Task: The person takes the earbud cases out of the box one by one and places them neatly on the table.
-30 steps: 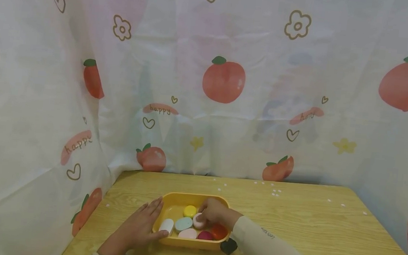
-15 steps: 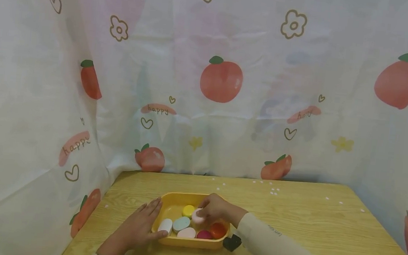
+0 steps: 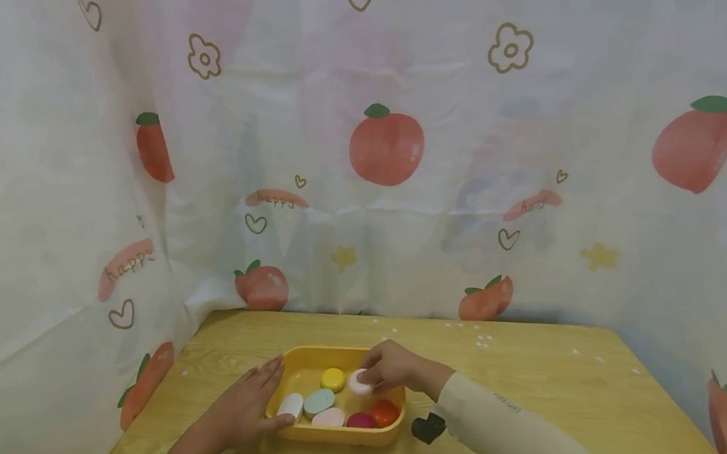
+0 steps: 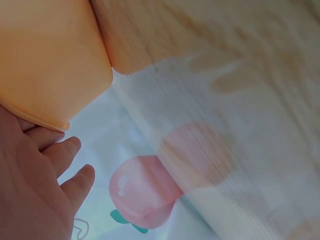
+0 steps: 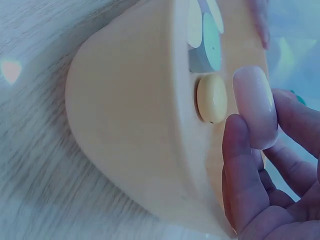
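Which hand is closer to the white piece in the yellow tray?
The left hand: it rests against the yellow tray's left end, thumb close by the white piece. The right hand is farther away, toward the other end, pinching a pale pink piece.

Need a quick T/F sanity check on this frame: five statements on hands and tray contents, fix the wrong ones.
1. The right grip pinches a pale pink disc. True.
2. The left grip holds the yellow disc. False: it touches the left end of the yellow tray; the disc lies inside the tray, unheld.
3. In the head view, the magenta piece sits between the pink oval and the orange piece. True.
4. The orange piece lies outside the tray. False: it is inside, at the right end.
5. The tray is on the table. True.
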Demonstrator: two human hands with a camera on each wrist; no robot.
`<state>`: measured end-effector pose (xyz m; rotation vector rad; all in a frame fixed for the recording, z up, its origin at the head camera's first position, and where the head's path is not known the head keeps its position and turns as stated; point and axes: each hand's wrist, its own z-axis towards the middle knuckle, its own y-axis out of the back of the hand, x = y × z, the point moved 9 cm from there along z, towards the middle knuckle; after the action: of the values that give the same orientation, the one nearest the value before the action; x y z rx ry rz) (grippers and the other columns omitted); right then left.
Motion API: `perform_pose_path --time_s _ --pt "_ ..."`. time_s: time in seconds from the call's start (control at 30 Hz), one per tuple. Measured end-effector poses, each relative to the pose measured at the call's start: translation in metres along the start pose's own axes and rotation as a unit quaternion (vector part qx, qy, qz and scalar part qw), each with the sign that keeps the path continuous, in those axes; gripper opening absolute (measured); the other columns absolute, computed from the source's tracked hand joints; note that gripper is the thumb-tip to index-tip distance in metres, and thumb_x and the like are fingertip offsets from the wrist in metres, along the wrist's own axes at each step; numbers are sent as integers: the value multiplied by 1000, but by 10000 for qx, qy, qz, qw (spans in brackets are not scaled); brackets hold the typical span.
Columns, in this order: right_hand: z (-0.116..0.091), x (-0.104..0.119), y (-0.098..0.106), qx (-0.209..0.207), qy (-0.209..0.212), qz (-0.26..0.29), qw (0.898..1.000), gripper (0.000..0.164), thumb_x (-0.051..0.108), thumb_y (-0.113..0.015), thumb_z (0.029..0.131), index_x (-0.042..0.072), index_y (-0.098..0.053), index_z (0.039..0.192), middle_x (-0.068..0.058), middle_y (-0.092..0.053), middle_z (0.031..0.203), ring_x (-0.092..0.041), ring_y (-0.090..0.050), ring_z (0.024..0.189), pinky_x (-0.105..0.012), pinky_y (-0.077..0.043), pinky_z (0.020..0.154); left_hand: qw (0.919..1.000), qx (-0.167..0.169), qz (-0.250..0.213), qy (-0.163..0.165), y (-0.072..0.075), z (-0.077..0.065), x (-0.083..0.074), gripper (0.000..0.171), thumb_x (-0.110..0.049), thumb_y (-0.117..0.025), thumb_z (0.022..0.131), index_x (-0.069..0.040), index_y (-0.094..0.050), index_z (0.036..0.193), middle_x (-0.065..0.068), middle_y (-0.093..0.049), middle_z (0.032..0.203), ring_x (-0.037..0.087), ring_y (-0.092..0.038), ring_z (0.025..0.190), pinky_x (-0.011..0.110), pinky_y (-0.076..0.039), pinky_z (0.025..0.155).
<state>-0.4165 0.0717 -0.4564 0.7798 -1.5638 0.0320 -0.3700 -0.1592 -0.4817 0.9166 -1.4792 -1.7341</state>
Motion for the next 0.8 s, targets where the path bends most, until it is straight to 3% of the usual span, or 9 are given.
perform_pose_path --time_s 0.37,0.8 --pt "-7 0 15 33 55 114 9999 17 3 -71 87 -5 -67 102 -10 -65 90 -21 -66 80 -40 -58 73 10000 23 -12 -31 0 -1 0 98 -73 -39 90 2 -27 152 14 -19 159 27 -21 144 50 -22 113" --pt "-21 -10 48 72 222 217 9995 21 5 -69 90 -6 -66 107 -10 -66 94 -22 -65 85 -42 -57 77 9999 98 -40 53 0 -1 2 100 -75 -37 89 1 -25 153 12 -18 160 26 -20 145 51 -20 114"
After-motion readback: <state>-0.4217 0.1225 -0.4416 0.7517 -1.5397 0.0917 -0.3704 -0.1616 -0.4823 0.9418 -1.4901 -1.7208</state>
